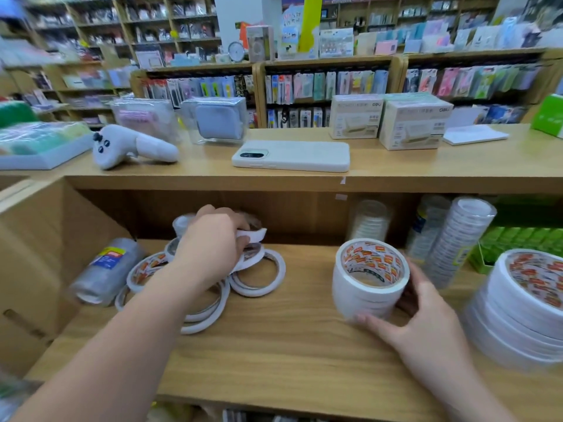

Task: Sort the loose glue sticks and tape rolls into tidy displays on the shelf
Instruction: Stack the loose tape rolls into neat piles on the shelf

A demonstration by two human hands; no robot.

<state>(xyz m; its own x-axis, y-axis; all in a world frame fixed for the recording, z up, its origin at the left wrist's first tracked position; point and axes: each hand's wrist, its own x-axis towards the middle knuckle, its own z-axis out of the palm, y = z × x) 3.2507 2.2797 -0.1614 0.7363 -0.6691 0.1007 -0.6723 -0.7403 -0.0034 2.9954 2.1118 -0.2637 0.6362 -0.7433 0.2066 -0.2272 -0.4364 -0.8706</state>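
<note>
wooden shelf [274, 345] under a counter that carries a white phone [291, 155], a white controller [128, 146] and two pale boxes [414, 123]. a cardboard box [36, 254] walls off the left end. beside it lies a wrapped sleeve [106, 269] of tape with a blue label, its print too blurred to read. to the right stand clear-wrapped tubes [451, 239] of rolls, green packs [518, 236] and a leaning big stack [524, 300].

the boxes read "deli". the roll cores show red and yellow print, not legible.

loose rolls [259, 275] lie overlapping at the left rear. the left hand [210, 248] is over them, fingers pinching a thin roll [253, 236] just above the pile. the right hand [426, 318] grips a small stack [370, 278] at mid-shelf, thumb at its base, fingers behind it.
</note>
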